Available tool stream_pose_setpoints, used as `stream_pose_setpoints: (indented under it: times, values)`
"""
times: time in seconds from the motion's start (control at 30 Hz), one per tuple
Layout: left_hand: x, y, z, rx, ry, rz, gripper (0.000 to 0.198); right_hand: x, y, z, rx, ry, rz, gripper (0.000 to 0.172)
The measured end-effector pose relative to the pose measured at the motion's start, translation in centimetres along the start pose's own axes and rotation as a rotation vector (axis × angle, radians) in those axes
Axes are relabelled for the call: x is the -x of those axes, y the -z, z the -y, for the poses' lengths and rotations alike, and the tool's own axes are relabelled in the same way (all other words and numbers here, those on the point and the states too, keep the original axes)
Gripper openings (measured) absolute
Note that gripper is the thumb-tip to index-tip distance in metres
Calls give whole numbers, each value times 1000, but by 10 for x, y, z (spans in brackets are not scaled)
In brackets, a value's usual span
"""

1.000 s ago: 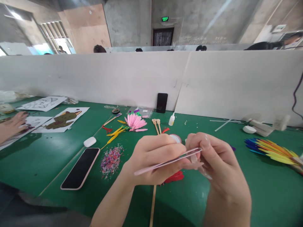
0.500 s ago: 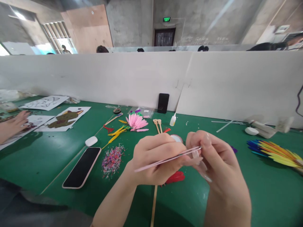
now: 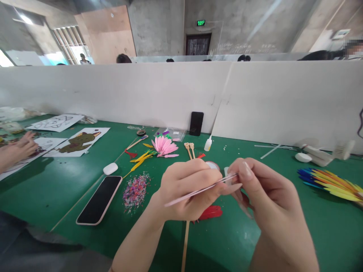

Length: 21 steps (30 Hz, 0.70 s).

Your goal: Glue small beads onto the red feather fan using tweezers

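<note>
Pink tweezers (image 3: pixel 195 192) lie across my left hand (image 3: pixel 190 190), gripped between its closed fingers, their tips pointing right. Those tips reach the pinched thumb and finger of my right hand (image 3: pixel 263 192). Whatever the pinch holds is hidden or too small to name. A pale translucent strip (image 3: pixel 226 172) shows between the two hands. Below them lie red feathers (image 3: pixel 210 212) and a thin wooden stick (image 3: pixel 185 245). Partly behind my left hand is a round white-topped thing with a reddish rim (image 3: pixel 213 165).
Beyond my hands are a pink feather bundle (image 3: pixel 164 146), a glue bottle (image 3: pixel 208 144) and an upright black phone (image 3: pixel 196 124). Another phone (image 3: pixel 100 200) and colourful scraps (image 3: pixel 136 192) lie left. Multicoloured feathers (image 3: pixel 330 185) lie right. Another person's hand (image 3: pixel 22 147) works far left.
My right hand has turned and shifted a little to the right. The tweezers' arms look closer together, with their tips still at the right fingertips.
</note>
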<state>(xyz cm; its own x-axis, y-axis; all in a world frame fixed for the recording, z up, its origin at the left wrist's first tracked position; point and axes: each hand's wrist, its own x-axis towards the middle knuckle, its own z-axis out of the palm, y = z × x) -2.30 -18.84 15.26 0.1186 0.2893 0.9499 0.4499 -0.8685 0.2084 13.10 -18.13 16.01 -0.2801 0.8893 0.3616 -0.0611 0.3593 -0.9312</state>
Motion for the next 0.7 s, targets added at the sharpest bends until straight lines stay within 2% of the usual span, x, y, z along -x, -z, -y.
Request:
stream_pose_setpoints:
  times: [0.5,0.6,0.7]
  values:
    - [-7,-3,-2,262,339,0,19,0,0,-5,-87,-47,45,29]
    - [-7,-3,-1,259,341,7,19,0,1,-4,-77,-43,32,30]
    - [-9,-2,-1,213,263,20,16,0,2,-3,-73,-41,21,32]
